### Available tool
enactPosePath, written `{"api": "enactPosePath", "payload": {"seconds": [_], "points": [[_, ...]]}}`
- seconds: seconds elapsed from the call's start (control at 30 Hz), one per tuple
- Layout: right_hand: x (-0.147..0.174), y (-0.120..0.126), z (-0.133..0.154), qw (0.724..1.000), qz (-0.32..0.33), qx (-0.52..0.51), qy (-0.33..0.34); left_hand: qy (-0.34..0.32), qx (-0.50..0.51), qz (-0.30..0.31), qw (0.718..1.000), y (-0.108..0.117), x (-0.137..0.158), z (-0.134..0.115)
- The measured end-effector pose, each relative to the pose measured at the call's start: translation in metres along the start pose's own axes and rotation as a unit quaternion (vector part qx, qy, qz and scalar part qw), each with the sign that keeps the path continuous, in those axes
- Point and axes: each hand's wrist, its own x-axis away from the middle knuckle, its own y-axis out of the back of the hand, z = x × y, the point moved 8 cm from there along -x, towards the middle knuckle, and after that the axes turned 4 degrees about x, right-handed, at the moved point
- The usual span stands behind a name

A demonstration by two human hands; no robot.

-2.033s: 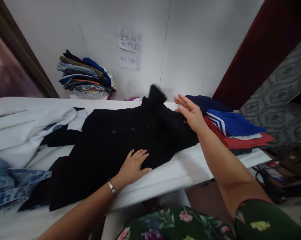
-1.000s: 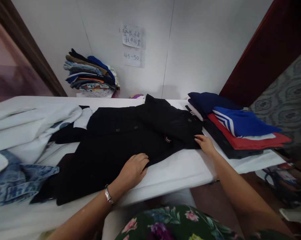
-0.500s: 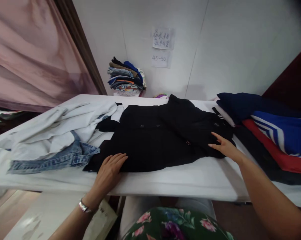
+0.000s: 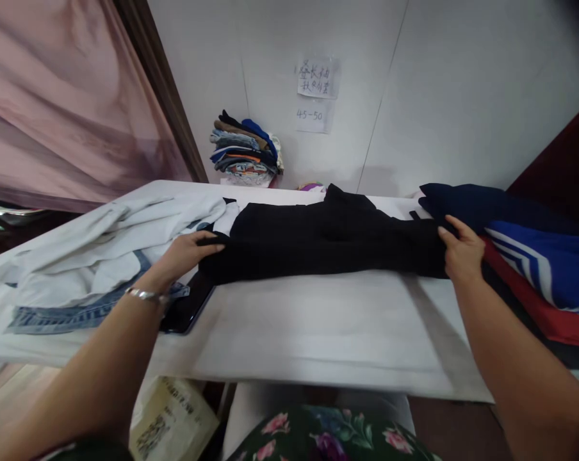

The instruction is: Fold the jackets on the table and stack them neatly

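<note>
A black jacket (image 4: 318,246) lies across the white table in front of me, its near side lifted and folded back over the rest. My left hand (image 4: 186,256) is closed on its left end, thumb and fingers pinching the cloth. At the other end my right hand (image 4: 462,248) grips the jacket, with the fingertips partly behind the fabric. Below my left wrist is a flat black object (image 4: 188,310) with a shiny edge, partly covered by the jacket; I cannot tell what it is.
White garments (image 4: 102,243) and a blue denim piece (image 4: 54,318) lie heaped on the left. On the right is a stack with a navy garment (image 4: 486,202), a blue striped one (image 4: 558,256) and a red one (image 4: 530,301). Folded clothes (image 4: 246,150) are piled near the wall.
Both hands were resting open on the spread jacket. They have taken hold of its ends and moved away from me, folding the near side back and uncovering the flat black object.
</note>
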Motion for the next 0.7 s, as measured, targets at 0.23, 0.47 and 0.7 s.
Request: {"api": "enactPosePath", "payload": {"seconds": [0.23,0.47,0.7], "points": [[0.005,-0.078,-0.058,0.983,0.103,0.136,-0.069,0.121,-0.072,-0.039,0.989,-0.077,-0.052,0.032],[0.015,-0.091,-0.095,0.975,0.117,0.173,-0.079,0.103,-0.197,-0.040,0.974,-0.088,-0.048,0.048],[0.016,-0.098,-0.093,0.951,0.192,0.218,-0.105,0.095,-0.177,-0.048,0.978,-0.085,-0.053,0.051]]}}
